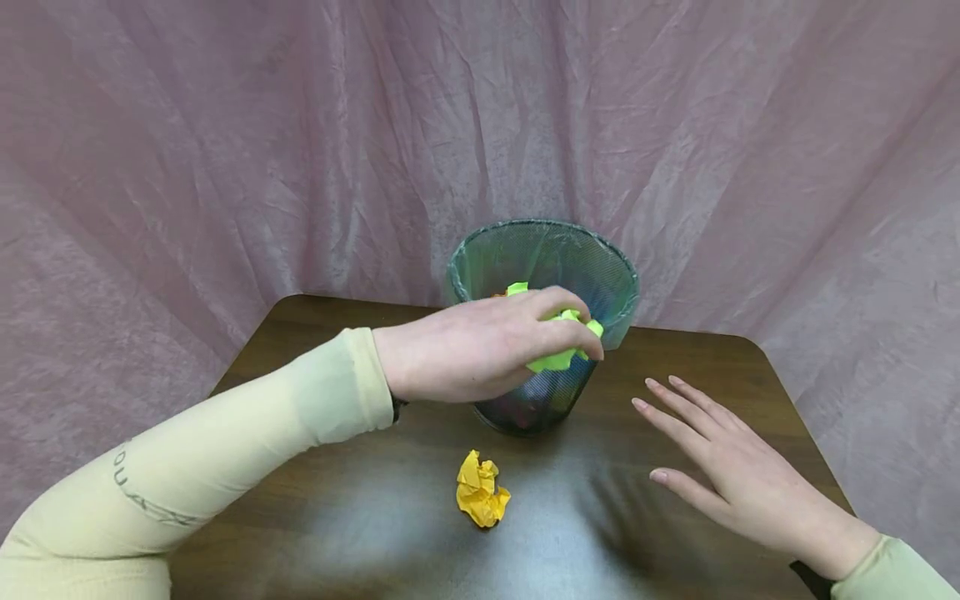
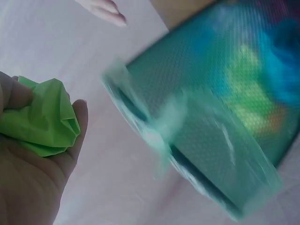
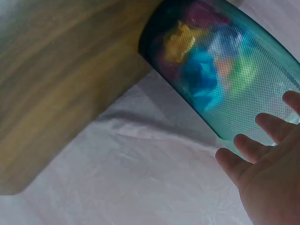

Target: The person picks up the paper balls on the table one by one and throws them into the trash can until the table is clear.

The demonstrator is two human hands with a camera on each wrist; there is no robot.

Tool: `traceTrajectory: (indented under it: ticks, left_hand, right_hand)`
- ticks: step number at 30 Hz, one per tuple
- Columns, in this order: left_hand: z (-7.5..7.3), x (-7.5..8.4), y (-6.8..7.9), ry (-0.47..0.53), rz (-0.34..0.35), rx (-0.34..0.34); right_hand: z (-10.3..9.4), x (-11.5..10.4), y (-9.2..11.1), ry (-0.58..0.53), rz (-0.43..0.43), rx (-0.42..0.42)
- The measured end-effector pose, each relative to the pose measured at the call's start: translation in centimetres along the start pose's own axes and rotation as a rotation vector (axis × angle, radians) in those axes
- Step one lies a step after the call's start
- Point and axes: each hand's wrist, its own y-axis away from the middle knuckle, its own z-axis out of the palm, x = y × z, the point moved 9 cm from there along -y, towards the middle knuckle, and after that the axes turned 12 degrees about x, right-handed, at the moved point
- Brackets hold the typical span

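My left hand (image 1: 487, 346) grips a crumpled piece of bright green paper (image 2: 44, 117), its fingers and thumb curled round it. In the head view that hand overlaps the near rim of a mesh wastebasket (image 1: 540, 400), which is lined with a thin green plastic bag (image 2: 220, 140). Low on the table, in front of the basket, lies a crumpled ball of yellow-orange paper (image 1: 482, 490). My right hand (image 1: 738, 475) hovers over the right side of the table with fingers spread and nothing in it.
Through the mesh, several crumpled papers in blue (image 3: 201, 77), yellow, green and magenta show inside the basket. It stands toward the back of a dark wooden table (image 1: 360, 500) with rounded corners. A pink curtain (image 1: 337, 150) hangs close behind the table.
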Motion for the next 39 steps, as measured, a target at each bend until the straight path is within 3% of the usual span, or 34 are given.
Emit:
traceTrajectory:
  ticks: [6,18,28,34,39]
  left_hand:
    - [-1.4,-4.2,-0.4,0.055,-0.083,0.033]
    - [-1.3,-11.2,0.2,0.069,-0.356,-0.067]
    - [0.1,-13.8,1.0,0.021,-0.499,-0.177]
    - [1.1,-14.3,1.3,-0.012,-0.523,-0.23]
    - [1.5,-14.4,1.4,-0.018,-0.536,-0.237]
  right_hand:
    - [-0.9,-0.1,-0.9,0.002,-0.012,0.014]
    - [-1.7,-0.8,-1.7,0.006,-0.053,0.032]
    - [-4.2,-2.8,-4.1,0.046,-0.179,0.091]
    - [-5.7,-3.2,-6.6,0.076,-0.234,0.109]
    - [-6.0,-3.6,-7.5,0.067,-0.249,0.12]
